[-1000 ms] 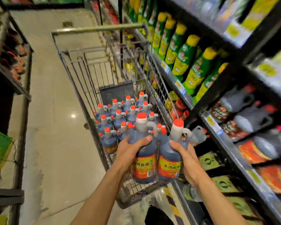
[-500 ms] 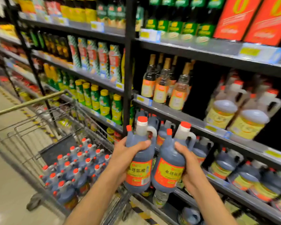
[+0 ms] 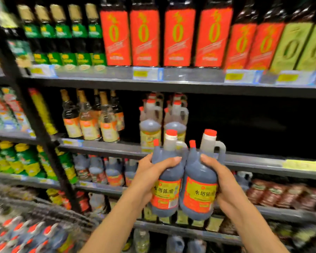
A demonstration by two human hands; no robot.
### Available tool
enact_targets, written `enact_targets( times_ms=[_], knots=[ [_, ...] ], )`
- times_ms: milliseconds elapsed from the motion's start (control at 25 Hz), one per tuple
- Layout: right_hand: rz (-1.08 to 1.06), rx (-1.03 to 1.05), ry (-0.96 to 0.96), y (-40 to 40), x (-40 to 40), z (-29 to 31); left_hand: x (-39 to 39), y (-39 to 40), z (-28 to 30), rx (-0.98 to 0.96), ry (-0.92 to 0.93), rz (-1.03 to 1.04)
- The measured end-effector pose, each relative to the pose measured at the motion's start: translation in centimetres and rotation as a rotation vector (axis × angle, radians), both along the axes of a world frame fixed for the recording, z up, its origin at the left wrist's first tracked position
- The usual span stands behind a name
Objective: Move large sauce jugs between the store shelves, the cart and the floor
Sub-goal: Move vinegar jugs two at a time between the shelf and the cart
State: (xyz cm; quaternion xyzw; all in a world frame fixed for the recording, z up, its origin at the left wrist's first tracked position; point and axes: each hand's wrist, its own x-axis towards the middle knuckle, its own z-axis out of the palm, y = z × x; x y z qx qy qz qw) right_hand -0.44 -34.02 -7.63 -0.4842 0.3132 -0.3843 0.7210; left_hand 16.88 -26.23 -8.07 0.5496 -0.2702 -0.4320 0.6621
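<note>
Two dark sauce jugs stand upright and pressed side to side between the hands, their long axes vertical and their red caps topmost. The left hand [image 3: 150, 177] curls round the outer flank of the left jug [image 3: 165, 179], thumb laid across its shoulder; the right hand [image 3: 224, 181] does the same on the right jug [image 3: 201, 181], thumb on the shoulder and fingers wrapped behind the label, so each hand grips its own jug and the pair is squeezed together in the middle. The relation that matters lies ahead of and above the knuckles: the shelf edge [image 3: 254, 161] runs just beyond the jugs at about shoulder height of the bottles, and over it, up and to the right of the right hand, opens a dark empty bay [image 3: 244, 123]. To the left of that bay, straight above the left hand, two yellow-labelled jugs [image 3: 162, 123] already stand. The gap is therefore nearer the right hand, and I judge that the bases must clear the shelf edge before the pair goes forward. The cart [image 3: 35, 230], with more red-capped jugs, sits down and left of the left forearm.
</note>
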Motion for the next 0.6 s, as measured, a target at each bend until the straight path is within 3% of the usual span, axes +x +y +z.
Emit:
enact_targets(
  times_ms=[320,600],
  knots=[
    [0.003,-0.047,-0.011,-11.7,-7.7,3.3,-7.7,-12.3,2.7,-0.048,0.001,-0.003],
    [0.029,-0.037,0.043,-17.5,-9.6,5.1,-10.0,-17.3,4.4,-0.058,0.002,0.008]
  ],
)
